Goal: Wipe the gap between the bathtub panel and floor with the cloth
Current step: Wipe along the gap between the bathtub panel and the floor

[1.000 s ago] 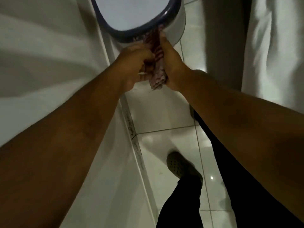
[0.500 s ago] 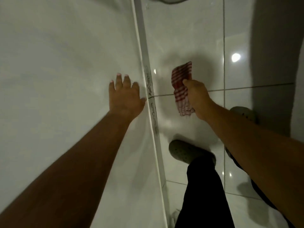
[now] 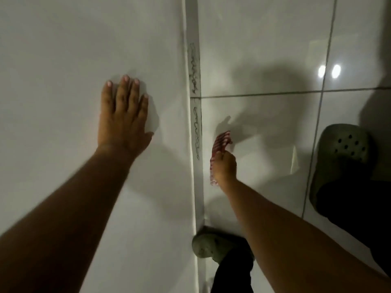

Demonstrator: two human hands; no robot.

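The left hand (image 3: 123,115) lies flat and open, fingers spread a little, pressed against the white bathtub panel (image 3: 63,60). The right hand (image 3: 225,166) is closed around a red-and-white checked cloth (image 3: 220,142), which sticks out above and below the fist and hangs just beside the gap (image 3: 195,127), a pale strip with dark grimy marks running between the panel and the glossy tiled floor (image 3: 264,49). Whether the cloth touches the floor cannot be told. A grey-green clog (image 3: 342,151) stands on the tiles to the right, another clog (image 3: 208,245) near the strip's lower end, both below dark trouser legs.
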